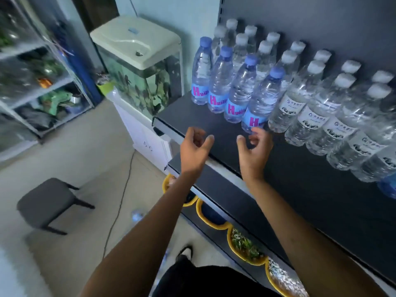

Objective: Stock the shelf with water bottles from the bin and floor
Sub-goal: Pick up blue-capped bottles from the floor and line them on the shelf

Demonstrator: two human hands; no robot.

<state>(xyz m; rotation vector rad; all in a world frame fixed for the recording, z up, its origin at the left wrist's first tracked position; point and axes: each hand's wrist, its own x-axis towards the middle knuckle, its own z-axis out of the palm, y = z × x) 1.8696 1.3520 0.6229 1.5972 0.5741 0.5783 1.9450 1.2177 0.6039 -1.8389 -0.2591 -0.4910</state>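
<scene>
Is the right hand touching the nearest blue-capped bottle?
Cannot tell. Head view: fingertips of the right hand overlap the base of the nearest blue-capped bottle; neither gap nor contact shows.

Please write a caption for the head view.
Empty left hand and right hand at a shelf of blue-capped bottles and white-capped bottles.

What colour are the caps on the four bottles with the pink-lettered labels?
Blue caps, unlike the white caps beside them; seen in the head view.

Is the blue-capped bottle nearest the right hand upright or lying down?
Upright. The blue-capped bottle stands on its base on the black shelf, cap uppermost, near the right hand.
</scene>
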